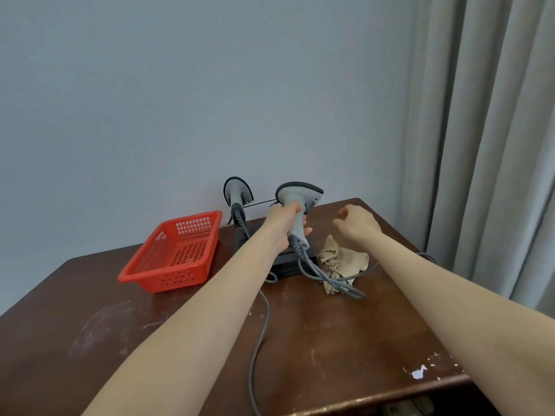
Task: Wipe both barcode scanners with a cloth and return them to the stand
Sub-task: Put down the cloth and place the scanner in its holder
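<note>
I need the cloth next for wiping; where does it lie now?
In the head view the beige cloth lies crumpled on the brown table, right of centre, just right of the black stand, under the empty right hand, with grey cables across its near edge.

Scuffed glossy wooden table (345, 340), perforated plastic basket (177, 253), frayed cloth (342, 259)

Perhaps a home room, worn wooden table (345, 340), grey curtain (495, 130)

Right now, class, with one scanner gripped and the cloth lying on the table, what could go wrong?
The held scanner's grey cable drapes over the cloth; pulling the cloth may snag it. The left hand works close to the second scanner on the stand and could knock it.
</note>
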